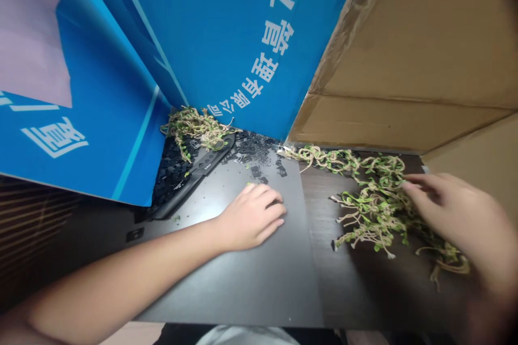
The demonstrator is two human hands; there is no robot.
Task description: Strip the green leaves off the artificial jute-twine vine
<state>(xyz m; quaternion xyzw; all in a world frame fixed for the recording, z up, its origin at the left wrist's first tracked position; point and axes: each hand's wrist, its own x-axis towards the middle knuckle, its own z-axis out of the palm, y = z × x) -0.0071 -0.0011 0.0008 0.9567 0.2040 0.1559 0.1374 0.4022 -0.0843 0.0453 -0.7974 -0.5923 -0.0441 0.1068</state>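
My left hand (254,215) rests on a grey mat (243,275), fingers curled loosely down against the surface; nothing shows in it. My right hand (453,210) reaches into a pile of twine vines with small green leaves (372,210) on the dark table, its fingers pinched on strands at the pile's right side. A second heap of the same leafy twine (196,128) lies at the back left on a black tray.
Small black plastic clips (254,153) are scattered at the back of the mat and fill a black tray (190,178). Blue printed boards (226,38) wall the left and back. A cardboard panel (416,64) closes the right.
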